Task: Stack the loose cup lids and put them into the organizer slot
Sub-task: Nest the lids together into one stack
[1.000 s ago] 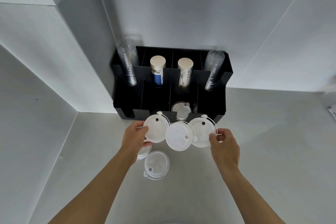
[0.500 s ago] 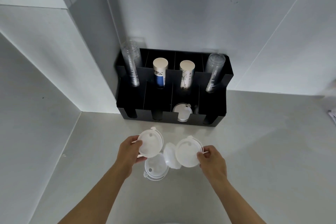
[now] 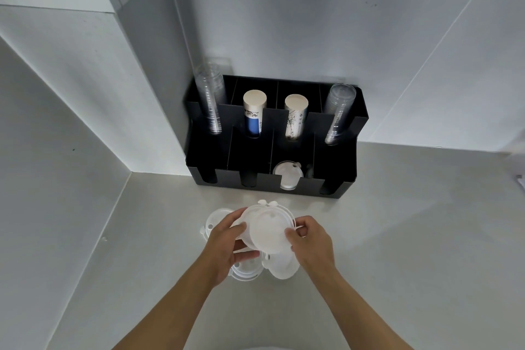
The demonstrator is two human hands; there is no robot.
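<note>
In the head view, we see both hands meeting over the grey tabletop [image 3: 397,236], a little below the middle of the frame. The left hand [image 3: 227,247] and the right hand [image 3: 312,244] hold together a small stack of white lids [image 3: 267,230]. The fingers [image 3: 237,229] of the left hand are curled on the stack's edge at 9 o'clock, and the thumb of the right hand presses on its edge at 3 o'clock, so both hands are closed on it. How many lids are in the stack we cannot tell.

More loose lids lie on the tabletop around the hands. One lid [image 3: 216,220] is at 10 o'clock from the stack, partly hidden by the left hand. Two others sit under the hands: one [image 3: 244,271] at 7 o'clock and one [image 3: 281,268] at 5 o'clock from the stack.

At 12 o'clock from the hands, the black organizer [image 3: 335,173] stands against the wall. In its front row, the third slot from the left already has lids [image 3: 287,176] inside. In the back row we see clear cups [image 3: 211,102] at the far left, clear cups [image 3: 338,111] at the far right, and two stacks of paper cups between them: one with blue print [image 3: 254,113] and one with dark print [image 3: 295,116].
</note>
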